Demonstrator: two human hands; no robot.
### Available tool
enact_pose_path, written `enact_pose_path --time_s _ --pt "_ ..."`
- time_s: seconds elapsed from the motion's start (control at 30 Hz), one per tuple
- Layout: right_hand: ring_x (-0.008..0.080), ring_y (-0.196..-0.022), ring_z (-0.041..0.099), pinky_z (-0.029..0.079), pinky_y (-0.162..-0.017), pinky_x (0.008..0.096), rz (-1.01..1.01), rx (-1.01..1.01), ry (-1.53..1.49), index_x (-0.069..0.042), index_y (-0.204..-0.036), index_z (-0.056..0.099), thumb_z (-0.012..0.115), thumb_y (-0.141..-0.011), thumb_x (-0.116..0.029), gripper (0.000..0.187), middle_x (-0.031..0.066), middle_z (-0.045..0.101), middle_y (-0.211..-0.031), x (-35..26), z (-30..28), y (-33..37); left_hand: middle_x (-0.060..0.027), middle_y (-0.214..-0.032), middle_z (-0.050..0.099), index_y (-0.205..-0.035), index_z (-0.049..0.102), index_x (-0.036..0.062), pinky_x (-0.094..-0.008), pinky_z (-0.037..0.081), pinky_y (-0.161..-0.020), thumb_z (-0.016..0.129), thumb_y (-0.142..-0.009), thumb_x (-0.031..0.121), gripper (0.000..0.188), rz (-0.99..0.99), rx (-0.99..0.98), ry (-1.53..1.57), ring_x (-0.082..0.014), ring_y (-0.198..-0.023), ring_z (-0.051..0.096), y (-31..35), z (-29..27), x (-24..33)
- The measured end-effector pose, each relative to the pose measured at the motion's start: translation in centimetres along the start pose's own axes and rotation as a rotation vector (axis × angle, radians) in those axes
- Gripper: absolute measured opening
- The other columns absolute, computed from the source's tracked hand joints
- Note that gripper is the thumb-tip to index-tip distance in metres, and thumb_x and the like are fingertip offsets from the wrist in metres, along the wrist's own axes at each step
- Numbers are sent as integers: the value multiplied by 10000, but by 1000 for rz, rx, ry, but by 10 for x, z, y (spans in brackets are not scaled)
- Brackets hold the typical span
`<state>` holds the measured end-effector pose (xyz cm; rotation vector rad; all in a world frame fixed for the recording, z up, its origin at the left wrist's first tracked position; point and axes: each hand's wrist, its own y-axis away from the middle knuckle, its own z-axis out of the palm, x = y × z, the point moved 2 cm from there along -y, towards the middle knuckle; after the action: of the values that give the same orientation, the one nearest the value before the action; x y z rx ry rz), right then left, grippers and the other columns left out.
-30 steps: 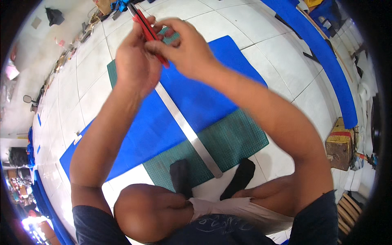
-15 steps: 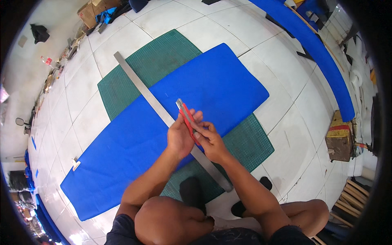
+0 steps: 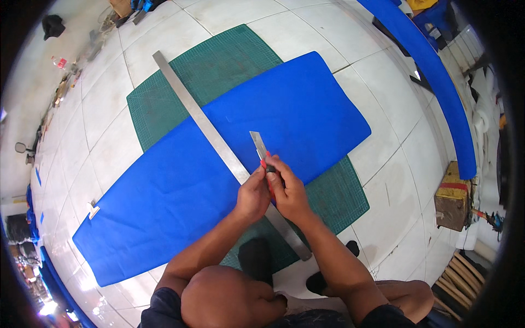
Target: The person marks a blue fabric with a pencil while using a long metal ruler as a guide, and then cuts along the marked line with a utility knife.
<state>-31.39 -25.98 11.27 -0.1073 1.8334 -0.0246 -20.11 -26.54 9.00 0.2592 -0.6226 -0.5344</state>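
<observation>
A red utility knife (image 3: pixel 260 146) points away from me with a length of bare blade showing. My right hand (image 3: pixel 291 192) is closed around its handle, thumb by the dark slider. My left hand (image 3: pixel 253 195) closes on the handle from the other side; its fingertips are partly hidden. Beneath both hands runs a long steel ruler (image 3: pixel 203 121), lying slantwise across a blue fabric sheet (image 3: pixel 158 191). Part of the sheet rests on a green cutting mat (image 3: pixel 156 109), which shows beyond its far and near edges.
On the sheet's left end sits a small whitish clip-like piece (image 3: pixel 93 209). A long blue strip (image 3: pixel 432 71) curves along the right. A worn box (image 3: pixel 454 202) and several wooden rods (image 3: pixel 462 279) stand at the right side. White floor tiles (image 3: pixel 383 186) surround the mat.
More blade now sticks out of the knife. My left hand has gone from an open palm under the handle to closed fingers, and both hands have shifted slightly right.
</observation>
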Motion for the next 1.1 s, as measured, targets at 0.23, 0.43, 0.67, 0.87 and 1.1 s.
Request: enact_pose_path --time_s 0.23,0.43,0.67,0.87,1.1 --pt "226 -1045 643 508 -891 345 209 229 -359 -53 -1236 570 714 -925 -218 381 150 641 -1170 23 6 11 -113 -1402 494 -1478 389 87 -433 352 -1098 346 -1055 391 523 -158 -51 -32 -278 -1290 486 -1 4 -5" --pt "163 -968 627 507 -826 296 1 161 14 -39 -1206 482 702 -938 -167 370 119 651 -1086 19 1 15 -112 -1383 509 -1448 428 65 -432 368 -1096 351 -1053 394 520 -112 -69 -35 -269 -1271 504 2 -1 -2" --pt "273 -994 661 519 -857 370 65 191 -40 -52 -1192 597 686 -936 -250 336 150 660 -1130 7 -1 17 -120 -1386 506 -1450 419 55 -442 358 -1105 344 -1055 402 531 -128 -96 -18 -277 -1284 495 3 -6 -6" --pt "286 -994 670 525 -859 372 -47 90 -36 -48 -1193 648 678 -935 -208 305 156 675 -1118 -10 -10 9 -128 -1383 509 -1423 436 30 -435 352 -1112 324 -1055 434 558 -102 -119 -50 -278 -1286 492 4 1 1" --pt "278 -941 687 542 -812 355 -64 109 -46 -37 -1149 671 675 -915 -135 254 158 692 -1062 -8 -6 8 -131 -1392 503 -1414 442 16 -426 360 -1109 307 -1057 447 576 -88 -140 -56 -276 -1283 492 6 4 0"
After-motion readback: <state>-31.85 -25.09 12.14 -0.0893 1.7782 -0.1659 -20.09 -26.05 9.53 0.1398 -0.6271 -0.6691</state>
